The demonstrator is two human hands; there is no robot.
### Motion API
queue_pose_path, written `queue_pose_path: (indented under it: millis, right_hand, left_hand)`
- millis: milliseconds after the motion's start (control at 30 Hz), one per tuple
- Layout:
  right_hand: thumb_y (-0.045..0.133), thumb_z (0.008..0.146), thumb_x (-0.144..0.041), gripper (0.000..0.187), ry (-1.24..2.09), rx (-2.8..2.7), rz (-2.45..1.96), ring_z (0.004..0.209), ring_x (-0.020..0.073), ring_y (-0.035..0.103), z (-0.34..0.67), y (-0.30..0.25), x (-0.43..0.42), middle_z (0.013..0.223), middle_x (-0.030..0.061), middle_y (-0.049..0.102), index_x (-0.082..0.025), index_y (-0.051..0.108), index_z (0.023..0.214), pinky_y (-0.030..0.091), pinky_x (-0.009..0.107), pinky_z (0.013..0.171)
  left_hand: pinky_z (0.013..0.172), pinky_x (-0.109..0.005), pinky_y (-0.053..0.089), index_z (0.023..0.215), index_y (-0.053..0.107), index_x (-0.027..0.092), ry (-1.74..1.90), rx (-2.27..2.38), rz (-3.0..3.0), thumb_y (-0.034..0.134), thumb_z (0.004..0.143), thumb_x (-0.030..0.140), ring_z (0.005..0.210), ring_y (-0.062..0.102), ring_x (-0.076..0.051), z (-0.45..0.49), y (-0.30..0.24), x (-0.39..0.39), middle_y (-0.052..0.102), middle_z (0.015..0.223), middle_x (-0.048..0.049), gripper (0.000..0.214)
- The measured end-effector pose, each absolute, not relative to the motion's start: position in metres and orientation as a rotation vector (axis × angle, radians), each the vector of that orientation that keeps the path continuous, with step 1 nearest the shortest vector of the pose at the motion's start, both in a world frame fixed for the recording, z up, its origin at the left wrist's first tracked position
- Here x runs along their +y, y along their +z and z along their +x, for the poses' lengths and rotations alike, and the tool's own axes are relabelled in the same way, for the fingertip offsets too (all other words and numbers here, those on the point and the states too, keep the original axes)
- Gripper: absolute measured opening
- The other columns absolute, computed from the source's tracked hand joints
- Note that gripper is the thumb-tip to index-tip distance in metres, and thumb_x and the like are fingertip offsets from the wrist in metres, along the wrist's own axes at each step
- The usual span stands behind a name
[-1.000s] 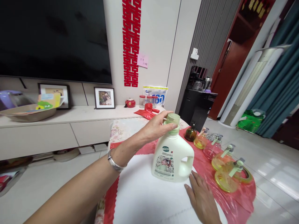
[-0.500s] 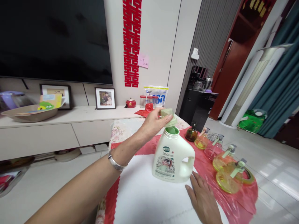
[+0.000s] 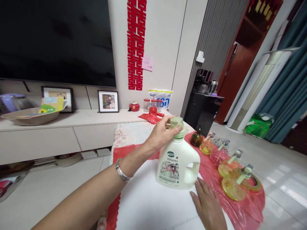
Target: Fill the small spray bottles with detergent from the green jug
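Observation:
A pale green detergent bottle [image 3: 168,166] stands upright on a white sheet [image 3: 144,204] in front of me. Its translucent green cap [image 3: 177,123] sits at the bottle's mouth. My left hand [image 3: 164,132] reaches in from the left, with fingers and thumb closed around that cap. To the right of the bottle's base, my right hand [image 3: 208,203] lies flat on the sheet, holding nothing. Its fingertips are close by the lower corner below the bottle's handle; whether they touch it I cannot tell.
Several round glass pump bottles, among them a yellow one [image 3: 235,188] and a brown one [image 3: 196,138], line the right side on the red cloth [image 3: 249,207]. Behind, a TV cabinet [image 3: 96,135] carries photo frames, a red pot [image 3: 134,106] and lidded jars [image 3: 146,104].
My left hand has lowered the cap onto the bottle's mouth; before, the cap was raised and tilted above the neck. My right hand has stayed in place.

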State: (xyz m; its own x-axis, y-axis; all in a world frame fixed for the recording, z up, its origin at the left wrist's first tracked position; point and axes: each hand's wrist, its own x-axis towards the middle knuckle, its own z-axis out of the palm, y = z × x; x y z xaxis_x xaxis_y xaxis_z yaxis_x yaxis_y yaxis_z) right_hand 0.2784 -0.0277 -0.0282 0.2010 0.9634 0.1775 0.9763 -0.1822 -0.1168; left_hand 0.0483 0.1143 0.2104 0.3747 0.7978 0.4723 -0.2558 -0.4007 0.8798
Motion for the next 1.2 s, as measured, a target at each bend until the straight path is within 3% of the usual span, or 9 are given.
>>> queue_pose_path:
  millis: [300, 467, 567, 633, 767, 867, 967, 1100, 1200]
  right_hand:
    - [0.031, 0.098, -0.052, 0.062, -0.092, -1.862, -2.246, 0.140, 0.0341, 0.045, 0.277, -0.030, -0.028, 0.152, 0.0136, 0.050, -0.016, 0.056, 0.142, 0.036, 0.057, 0.114]
    - [0.038, 0.094, -0.052, 0.062, 0.067, -1.839, -2.246, 0.140, 0.0368, 0.045, 0.282, -0.016, -0.027, 0.152, 0.0159, 0.050, -0.014, 0.059, 0.139, 0.035, 0.059, 0.114]
    - [0.042, 0.093, -0.057, 0.062, 0.249, -1.781, -2.082, 0.130, 0.0362, 0.056, 0.284, 0.030, -0.024, 0.140, 0.0180, 0.061, -0.014, 0.064, 0.132, 0.043, 0.056, 0.109]
    - [0.042, 0.094, -0.061, 0.060, 0.206, -1.718, -1.847, 0.125, 0.0332, 0.060, 0.280, 0.076, -0.020, 0.137, 0.0137, 0.064, -0.021, 0.062, 0.134, 0.047, 0.053, 0.107]
    - [0.055, 0.091, -0.059, 0.059, 0.147, -1.619, -1.551, 0.123, 0.0298, 0.061, 0.251, 0.173, 0.003, 0.142, 0.0094, 0.060, -0.028, 0.055, 0.141, 0.049, 0.051, 0.105]
    - [0.060, 0.089, -0.058, 0.069, 0.185, -1.702, -1.408, 0.125, 0.0300, 0.060, 0.223, 0.225, 0.027, 0.144, 0.0118, 0.058, -0.028, 0.046, 0.149, 0.054, 0.047, 0.097]
    - [0.062, 0.088, -0.053, 0.073, 0.182, -1.840, -1.435, 0.112, 0.0291, 0.067, 0.203, 0.254, 0.047, 0.133, 0.0127, 0.066, -0.024, 0.042, 0.152, 0.058, 0.043, 0.086]
    - [0.061, 0.089, -0.044, 0.053, 0.068, -1.997, -1.510, 0.092, 0.0265, 0.072, 0.193, 0.268, 0.059, 0.109, 0.0090, 0.076, -0.022, 0.061, 0.136, 0.057, 0.038, 0.076]
    - [0.062, 0.087, -0.044, 0.046, -0.001, -1.959, -1.501, 0.086, 0.0254, 0.072, 0.194, 0.265, 0.060, 0.103, 0.0080, 0.077, -0.021, 0.069, 0.126, 0.056, 0.037, 0.072]
  left_hand:
    - [0.097, -0.042, 0.048, 0.118, 0.060, 0.017, 1.288, 0.464, 1.631, 0.073, 0.083, 0.040, 0.109, 0.063, -0.025, 0.051, 0.202, 0.111, 0.068, 0.118, -0.0129, 0.044]
    - [0.084, -0.036, 0.052, 0.127, 0.057, 0.019, 1.238, 0.393, 1.606, 0.069, 0.086, 0.044, 0.100, 0.065, -0.022, 0.051, 0.196, 0.112, 0.065, 0.125, -0.0120, 0.049]
    - [0.086, -0.035, 0.052, 0.131, 0.056, 0.019, 1.213, 0.327, 1.565, 0.068, 0.087, 0.047, 0.102, 0.065, -0.023, 0.048, 0.193, 0.111, 0.063, 0.131, -0.0117, 0.053]
    - [0.092, -0.037, 0.050, 0.134, 0.055, 0.018, 1.201, 0.302, 1.560, 0.067, 0.088, 0.047, 0.109, 0.064, -0.024, 0.047, 0.189, 0.111, 0.063, 0.132, -0.0123, 0.056]
    - [0.103, -0.041, 0.046, 0.141, 0.049, 0.016, 1.188, 0.306, 1.553, 0.073, 0.083, 0.043, 0.124, 0.059, -0.030, 0.045, 0.178, 0.113, 0.064, 0.135, -0.0136, 0.067]
    - [0.109, -0.044, 0.042, 0.145, 0.045, 0.018, 1.205, 0.332, 1.612, 0.079, 0.076, 0.031, 0.130, 0.055, -0.031, 0.045, 0.170, 0.115, 0.057, 0.144, -0.0138, 0.078]
    - [0.107, -0.045, 0.044, 0.146, 0.042, 0.019, 1.223, 0.363, 1.645, 0.077, 0.072, 0.018, 0.127, 0.057, -0.031, 0.048, 0.167, 0.114, 0.056, 0.144, -0.0137, 0.082]
    - [0.105, -0.045, 0.047, 0.147, 0.038, 0.019, 1.259, 0.405, 1.555, 0.075, 0.069, 0.013, 0.126, 0.059, -0.030, 0.052, 0.164, 0.110, 0.057, 0.143, -0.0148, 0.087]
    - [0.103, -0.044, 0.048, 0.139, 0.048, 0.020, 1.264, 0.479, 1.566, 0.076, 0.071, 0.017, 0.122, 0.061, -0.029, 0.054, 0.163, 0.107, 0.064, 0.134, -0.0116, 0.073]
